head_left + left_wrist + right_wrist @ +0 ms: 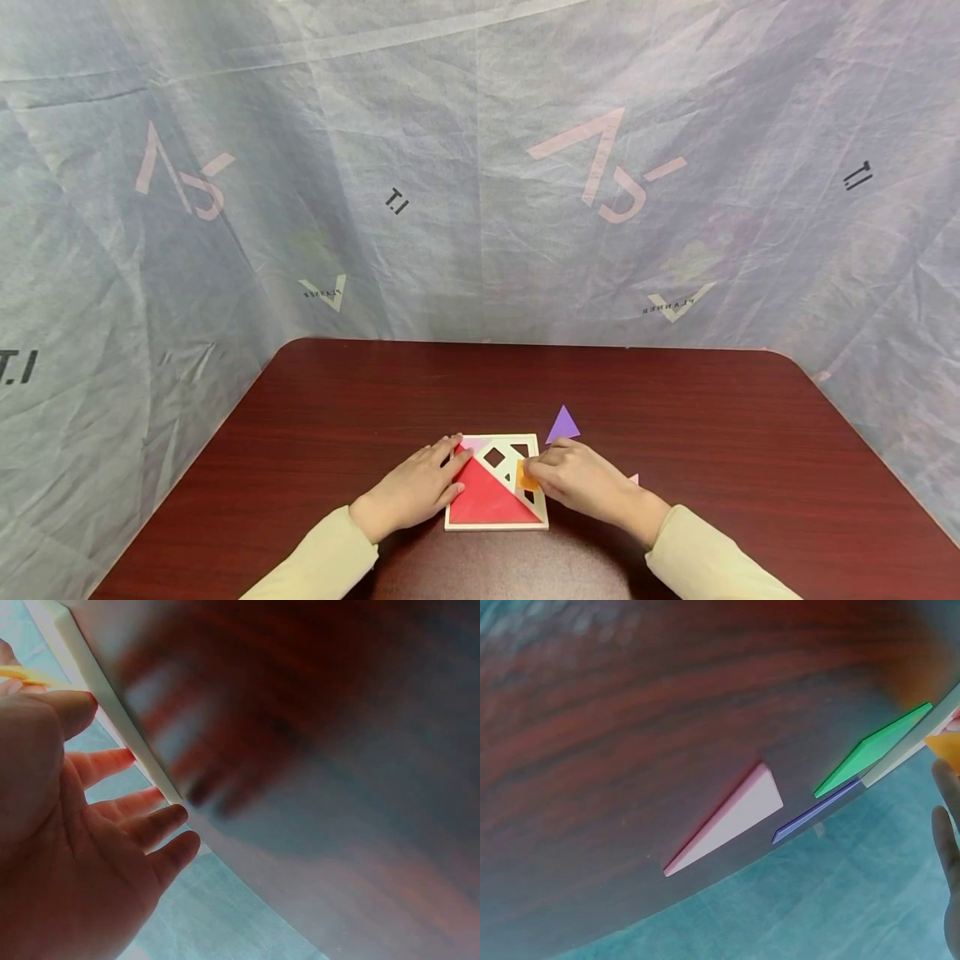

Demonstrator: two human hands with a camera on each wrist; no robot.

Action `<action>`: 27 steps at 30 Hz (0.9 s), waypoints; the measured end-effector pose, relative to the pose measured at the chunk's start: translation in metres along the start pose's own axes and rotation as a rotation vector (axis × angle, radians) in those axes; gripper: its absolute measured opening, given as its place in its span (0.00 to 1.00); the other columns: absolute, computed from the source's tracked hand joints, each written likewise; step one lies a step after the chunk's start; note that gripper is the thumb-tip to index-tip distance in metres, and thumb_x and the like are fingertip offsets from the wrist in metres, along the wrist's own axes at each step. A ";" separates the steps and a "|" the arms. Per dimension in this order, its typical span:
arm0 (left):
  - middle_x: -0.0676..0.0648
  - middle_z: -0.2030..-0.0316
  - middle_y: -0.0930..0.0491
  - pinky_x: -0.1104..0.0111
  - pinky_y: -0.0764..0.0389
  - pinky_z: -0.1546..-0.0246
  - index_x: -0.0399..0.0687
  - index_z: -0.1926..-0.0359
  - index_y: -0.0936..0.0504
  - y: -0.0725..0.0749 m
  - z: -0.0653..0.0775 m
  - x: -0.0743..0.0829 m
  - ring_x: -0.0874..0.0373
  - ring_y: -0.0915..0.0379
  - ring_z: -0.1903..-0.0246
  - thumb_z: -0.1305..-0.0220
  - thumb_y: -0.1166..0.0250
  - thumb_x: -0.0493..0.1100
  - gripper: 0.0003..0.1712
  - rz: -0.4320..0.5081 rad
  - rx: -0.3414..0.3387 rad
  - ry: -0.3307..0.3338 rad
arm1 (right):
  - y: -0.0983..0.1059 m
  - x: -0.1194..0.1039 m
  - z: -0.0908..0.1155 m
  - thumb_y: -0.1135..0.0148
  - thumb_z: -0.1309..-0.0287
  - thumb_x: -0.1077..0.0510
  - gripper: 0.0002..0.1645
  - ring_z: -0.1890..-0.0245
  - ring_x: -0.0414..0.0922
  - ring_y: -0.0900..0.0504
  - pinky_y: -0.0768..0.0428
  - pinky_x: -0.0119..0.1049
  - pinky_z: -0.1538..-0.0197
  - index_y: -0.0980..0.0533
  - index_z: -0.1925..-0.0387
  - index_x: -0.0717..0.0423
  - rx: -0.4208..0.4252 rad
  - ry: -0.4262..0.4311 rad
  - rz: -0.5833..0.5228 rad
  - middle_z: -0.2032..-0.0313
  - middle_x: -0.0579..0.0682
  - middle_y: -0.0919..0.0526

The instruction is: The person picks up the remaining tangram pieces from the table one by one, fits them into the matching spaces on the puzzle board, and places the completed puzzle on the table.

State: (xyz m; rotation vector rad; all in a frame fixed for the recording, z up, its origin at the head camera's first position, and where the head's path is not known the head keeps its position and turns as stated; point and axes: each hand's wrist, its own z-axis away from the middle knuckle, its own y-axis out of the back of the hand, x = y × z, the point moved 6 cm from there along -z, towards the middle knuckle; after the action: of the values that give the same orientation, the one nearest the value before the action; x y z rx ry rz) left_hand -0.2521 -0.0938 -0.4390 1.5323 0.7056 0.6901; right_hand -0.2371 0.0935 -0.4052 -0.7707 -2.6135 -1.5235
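Observation:
A square pale puzzle tray (497,527) lies on the table, with a large red area (483,498) filling its lower left half and a pinkish patch above it. Dark cut-outs show in its upper right half. My left hand (416,490) rests on the tray's left side, fingers extended; the left wrist view shows the fingertips along the tray's edge (97,690). With thumb and fingers, my right hand (581,482) pinches an orange puzzle piece (523,483) over the tray's right side. Whether that piece touches the tray I cannot tell. The right hand partly covers it.
A purple triangle (564,427) lies beyond the tray's far right corner. In the right wrist view, a pink triangle (731,821) and a green piece (874,748) lie on the dark red wooden table (390,392). Grey printed cloth (480,208) hangs around the table.

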 end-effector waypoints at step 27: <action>0.38 0.36 0.38 0.55 0.32 0.41 0.45 0.36 0.35 -0.001 0.000 0.000 0.45 0.38 0.38 0.35 0.48 0.51 0.28 0.000 0.009 -0.009 | -0.007 -0.003 0.006 0.32 0.61 0.60 0.11 0.64 0.39 0.19 0.22 0.33 0.56 0.22 0.70 0.50 -0.124 0.030 -0.089 0.63 0.43 0.16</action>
State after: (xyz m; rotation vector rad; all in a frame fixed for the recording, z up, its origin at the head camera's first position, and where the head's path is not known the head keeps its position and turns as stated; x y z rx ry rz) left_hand -0.2527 -0.0936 -0.4404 1.5424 0.7029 0.6808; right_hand -0.2361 0.0946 -0.4150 -0.6415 -2.5853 -1.7201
